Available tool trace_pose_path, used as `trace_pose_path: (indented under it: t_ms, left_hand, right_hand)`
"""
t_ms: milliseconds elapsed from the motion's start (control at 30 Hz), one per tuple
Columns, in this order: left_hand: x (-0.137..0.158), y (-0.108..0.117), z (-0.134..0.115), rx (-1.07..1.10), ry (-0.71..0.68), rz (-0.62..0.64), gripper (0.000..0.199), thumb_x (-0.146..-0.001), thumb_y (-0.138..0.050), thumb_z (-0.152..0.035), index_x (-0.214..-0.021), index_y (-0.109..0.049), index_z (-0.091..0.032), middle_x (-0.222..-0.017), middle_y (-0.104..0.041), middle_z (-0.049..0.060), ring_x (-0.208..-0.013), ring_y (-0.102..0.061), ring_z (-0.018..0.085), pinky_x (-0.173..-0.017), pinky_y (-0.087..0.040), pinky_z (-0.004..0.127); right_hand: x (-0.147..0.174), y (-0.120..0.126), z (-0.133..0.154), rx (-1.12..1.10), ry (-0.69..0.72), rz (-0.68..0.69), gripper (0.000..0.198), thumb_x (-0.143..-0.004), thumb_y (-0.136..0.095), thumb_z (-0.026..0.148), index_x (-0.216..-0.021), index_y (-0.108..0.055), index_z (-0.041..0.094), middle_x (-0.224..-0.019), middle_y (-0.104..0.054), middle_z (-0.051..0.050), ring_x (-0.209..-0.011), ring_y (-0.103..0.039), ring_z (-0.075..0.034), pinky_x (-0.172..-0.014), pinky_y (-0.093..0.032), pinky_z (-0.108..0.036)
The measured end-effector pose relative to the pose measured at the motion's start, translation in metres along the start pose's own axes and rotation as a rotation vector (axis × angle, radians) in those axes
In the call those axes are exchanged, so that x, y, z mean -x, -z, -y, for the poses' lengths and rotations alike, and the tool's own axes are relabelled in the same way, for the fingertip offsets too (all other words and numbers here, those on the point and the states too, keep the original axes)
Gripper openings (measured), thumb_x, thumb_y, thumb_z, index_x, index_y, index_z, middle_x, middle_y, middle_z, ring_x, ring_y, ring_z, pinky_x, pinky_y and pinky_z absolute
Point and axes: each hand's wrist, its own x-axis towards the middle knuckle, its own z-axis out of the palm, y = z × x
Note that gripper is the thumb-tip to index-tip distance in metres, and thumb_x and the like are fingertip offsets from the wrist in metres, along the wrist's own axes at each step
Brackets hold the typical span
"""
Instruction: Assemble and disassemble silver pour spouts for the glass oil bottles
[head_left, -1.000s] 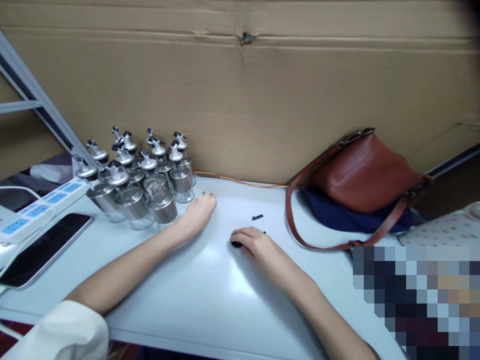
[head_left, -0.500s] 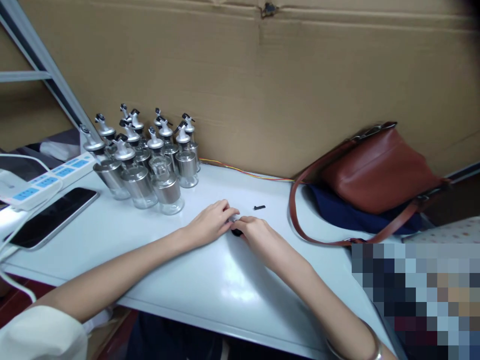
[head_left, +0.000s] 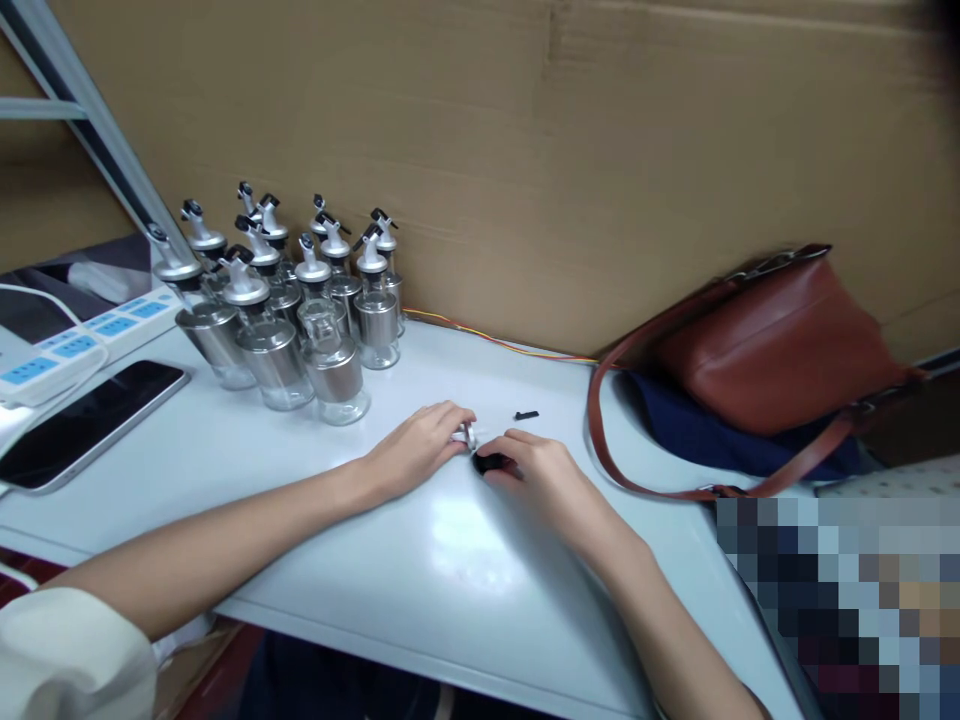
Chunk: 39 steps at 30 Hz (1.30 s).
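My left hand point(head_left: 416, 447) pinches a small silver pourer spout point(head_left: 469, 436) just above the table. Close on its right, my right hand point(head_left: 546, 472) is closed around a black stopper point(head_left: 489, 461), whose rounded end shows at the fingertips. A narrow gap seems to part the stopper from the spout. Past my right hand a small black strip point(head_left: 526, 415) lies loose on the table. Back left stand several glass bottles with steel sleeves, most topped by silver pourers; the front bottle point(head_left: 334, 375) has a bare neck.
A power strip point(head_left: 90, 345) and a phone point(head_left: 94, 425) lie along the left side of the white table point(head_left: 360, 590). At the right a brown leather bag point(head_left: 780, 345) rests on dark blue cloth point(head_left: 675, 425). Thin wires point(head_left: 495, 341) run along the cardboard wall point(head_left: 480, 170).
My hands were together over the parts. Now my right hand has drawn slightly rightward with the black stopper, and the silver spout shows in my left. The camera view has shifted a little.
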Motion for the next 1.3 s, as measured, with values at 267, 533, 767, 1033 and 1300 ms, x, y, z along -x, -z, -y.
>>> trace_pose_path:
  t_ms: [267, 533, 767, 1033, 1300]
  left_hand:
    - [0.002, 0.002, -0.002, 0.203, 0.008, -0.241, 0.014, -0.085, -0.054, -0.014, -0.097, -0.048, -0.019, -0.095, -0.055, 0.003, -0.082, -0.060, 0.014, -0.077, -0.053, 0.030]
    - [0.009, 0.004, -0.008, 0.376, 0.097, -0.304, 0.022, -0.083, -0.058, -0.022, -0.102, -0.049, -0.019, -0.091, -0.064, 0.004, -0.080, -0.063, 0.014, -0.075, -0.054, 0.028]
    - [0.011, 0.009, -0.014, 0.404, 0.065, -0.265, 0.022, -0.084, -0.053, -0.020, -0.106, -0.055, -0.018, -0.096, -0.070, 0.005, -0.085, -0.067, 0.014, -0.078, -0.054, 0.026]
    - [0.013, 0.010, -0.015, 0.485, 0.129, -0.190, 0.022, -0.092, -0.048, -0.034, -0.101, -0.058, -0.016, -0.095, -0.072, 0.006, -0.077, -0.067, 0.014, -0.067, -0.053, 0.024]
    - [0.011, 0.013, -0.013, 0.404, 0.123, 0.011, 0.025, -0.095, -0.037, -0.037, -0.095, -0.054, -0.018, -0.076, -0.064, 0.001, -0.068, -0.059, 0.013, -0.067, -0.047, 0.025]
  right_hand:
    - [0.004, 0.004, -0.016, -0.319, 0.113, -0.269, 0.019, -0.084, -0.055, 0.017, -0.096, -0.070, 0.019, -0.095, -0.074, -0.006, -0.081, -0.071, -0.018, -0.076, -0.060, -0.033]
    - [0.006, 0.005, -0.013, -0.213, 0.123, -0.434, 0.013, -0.087, -0.057, 0.026, -0.096, -0.064, 0.019, -0.093, -0.072, -0.008, -0.072, -0.068, -0.018, -0.067, -0.058, -0.030]
    - [0.005, 0.001, -0.008, -0.350, 0.087, -0.398, 0.015, -0.085, -0.057, 0.021, -0.098, -0.065, 0.019, -0.098, -0.073, -0.007, -0.081, -0.069, -0.019, -0.076, -0.057, -0.033]
    - [0.004, -0.003, -0.008, -0.483, 0.079, -0.409, 0.016, -0.080, -0.063, 0.022, -0.095, -0.067, 0.020, -0.093, -0.074, -0.006, -0.080, -0.071, -0.020, -0.080, -0.058, -0.036]
    - [0.007, -0.003, 0.003, -0.358, 0.282, -0.502, 0.016, -0.083, -0.061, 0.010, -0.091, -0.065, 0.023, -0.093, -0.071, -0.005, -0.086, -0.068, -0.019, -0.078, -0.058, -0.034]
